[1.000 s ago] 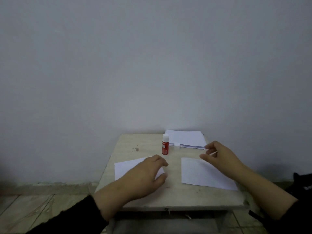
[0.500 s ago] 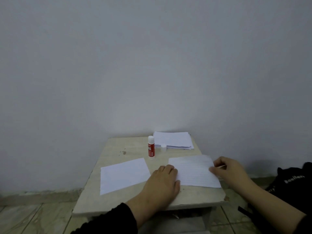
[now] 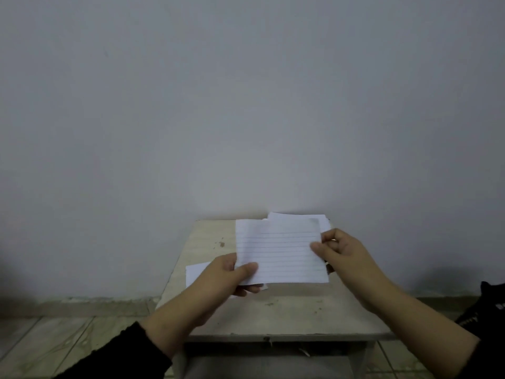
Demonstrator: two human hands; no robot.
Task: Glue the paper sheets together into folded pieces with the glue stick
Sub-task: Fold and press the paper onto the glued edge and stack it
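Note:
A lined white paper sheet (image 3: 281, 250) is held up above the small table (image 3: 287, 315), facing me. My left hand (image 3: 232, 274) pinches its lower left corner with the thumb on top. At its right edge, my right hand (image 3: 338, 250) grips it between thumb and fingers. A second white sheet (image 3: 195, 272) lies flat on the table at the left, mostly behind my left hand. The paper stack (image 3: 300, 216) at the table's back peeks over the raised sheet. The glue stick is hidden behind the raised sheet.
The table stands against a plain grey wall (image 3: 246, 105). A tiled floor (image 3: 54, 346) lies to the left. A black bag (image 3: 489, 310) sits on the floor at the right edge.
The right-hand sheet has been lifted off the table. Both hands now hold it up, where before my left hand lay flat beside it and my right touched its edge.

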